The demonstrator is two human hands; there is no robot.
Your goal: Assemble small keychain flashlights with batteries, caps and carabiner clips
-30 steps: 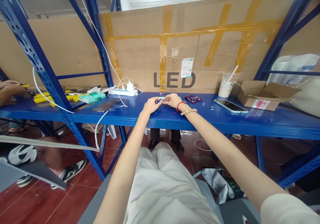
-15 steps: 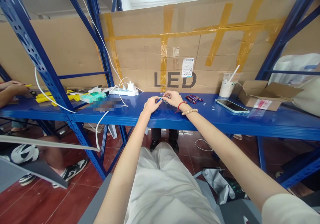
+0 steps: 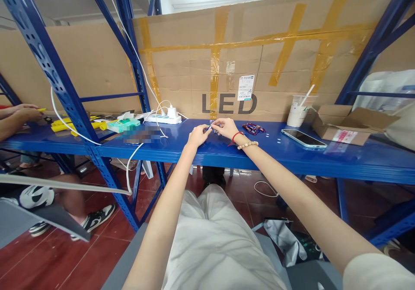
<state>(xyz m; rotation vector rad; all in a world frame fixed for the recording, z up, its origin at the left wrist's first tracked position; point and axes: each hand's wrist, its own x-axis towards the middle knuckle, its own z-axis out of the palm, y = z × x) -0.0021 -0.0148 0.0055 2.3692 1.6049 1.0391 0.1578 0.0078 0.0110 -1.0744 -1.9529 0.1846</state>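
My left hand (image 3: 198, 137) is closed above the blue tabletop, its fingers pinching a small blue piece (image 3: 208, 129) that is too small to name. Right beside it, my right hand (image 3: 226, 128) has thumb and fingertips drawn together at the other end of that piece; whether it grips the piece or something smaller is hidden. Some tiny bits lie under the right fingers, too small to make out. Just right of the right hand is a loose pile of small shiny red and blue pieces (image 3: 253, 129). Small white dots (image 3: 279, 141) are on the table beyond it.
A phone (image 3: 303, 138), a cup with a straw (image 3: 296, 111) and an open cardboard box (image 3: 348, 123) stand at right. A power strip (image 3: 162, 118) with white cables and a teal packet (image 3: 124, 125) lie left. Another person's hands (image 3: 24, 115) work beyond the blue post (image 3: 65, 78).
Both hands stay together, with only small finger movements around the blue piece. The view shifts slightly. Under the table, another person's dark-clad legs have come closer together.
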